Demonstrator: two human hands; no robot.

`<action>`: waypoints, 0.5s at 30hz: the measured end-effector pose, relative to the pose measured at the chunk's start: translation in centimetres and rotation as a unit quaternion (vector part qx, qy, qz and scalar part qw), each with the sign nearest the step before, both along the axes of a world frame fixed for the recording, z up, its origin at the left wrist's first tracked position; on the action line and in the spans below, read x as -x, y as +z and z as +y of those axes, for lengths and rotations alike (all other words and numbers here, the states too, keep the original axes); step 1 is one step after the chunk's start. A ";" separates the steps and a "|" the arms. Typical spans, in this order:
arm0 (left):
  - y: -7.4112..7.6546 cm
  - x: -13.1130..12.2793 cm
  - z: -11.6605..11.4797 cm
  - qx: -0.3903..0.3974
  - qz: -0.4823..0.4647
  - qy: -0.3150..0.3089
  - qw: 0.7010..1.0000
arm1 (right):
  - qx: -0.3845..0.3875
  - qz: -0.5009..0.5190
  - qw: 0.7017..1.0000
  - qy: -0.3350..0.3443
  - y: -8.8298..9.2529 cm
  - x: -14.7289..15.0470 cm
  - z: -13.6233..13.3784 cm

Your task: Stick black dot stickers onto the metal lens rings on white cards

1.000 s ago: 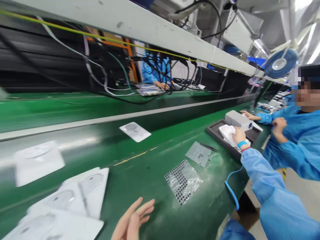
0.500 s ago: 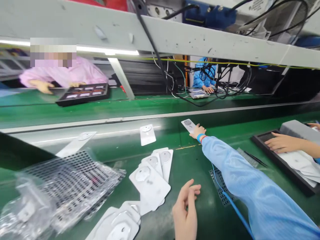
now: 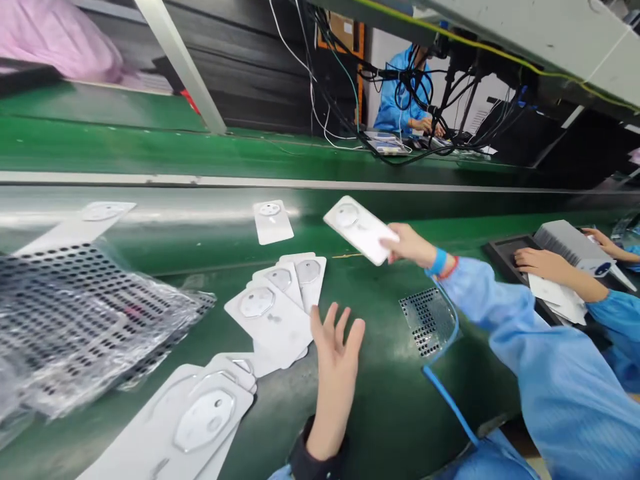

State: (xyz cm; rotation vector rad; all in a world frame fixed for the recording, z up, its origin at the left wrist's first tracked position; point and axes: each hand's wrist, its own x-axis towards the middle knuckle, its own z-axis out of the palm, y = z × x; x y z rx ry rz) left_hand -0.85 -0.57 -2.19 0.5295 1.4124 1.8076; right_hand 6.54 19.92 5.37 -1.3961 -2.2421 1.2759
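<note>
My right hand (image 3: 407, 243), with a blue strap at its wrist, grips the lower right corner of a white phone back cover (image 3: 357, 227). That cover is tilted above the green bench, its round camera area at the far end. My left hand (image 3: 337, 340) is open, fingers spread, holding nothing. Just left of it lies a fanned pile of white phone back covers (image 3: 280, 327). Another overlapping pile of covers (image 3: 165, 427) sits nearer me, at the lower left. A single cover (image 3: 273, 223) rests farther back.
Clear plastic wrap with black-dotted sheets (image 3: 100, 320) covers the left side. Another cover (image 3: 75, 227) lies behind it. A small dotted sheet (image 3: 427, 320) is beside the blue cord (image 3: 450, 403). At right, a co-worker's hands work by a black tray (image 3: 505, 257). Cables (image 3: 400, 80) hang behind.
My right hand has lifted the cover from the far part of the bench and brought it nearer. My left hand has turned and spread its fingers. The view has tilted down.
</note>
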 end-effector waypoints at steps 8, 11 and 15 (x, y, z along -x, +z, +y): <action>0.5 1.0 0.1 0.102 0.116 0.061 0.986 | -0.157 0.108 0.978 0.088 -7.3 -11.9 -13.6; -0.1 1.2 0.3 0.164 0.196 -0.045 0.966 | -0.300 0.095 0.948 0.052 -9.7 -13.5 -12.3; -0.2 0.0 0.7 0.181 0.191 -0.164 0.951 | -0.318 0.138 0.937 0.035 -9.8 -12.9 -12.3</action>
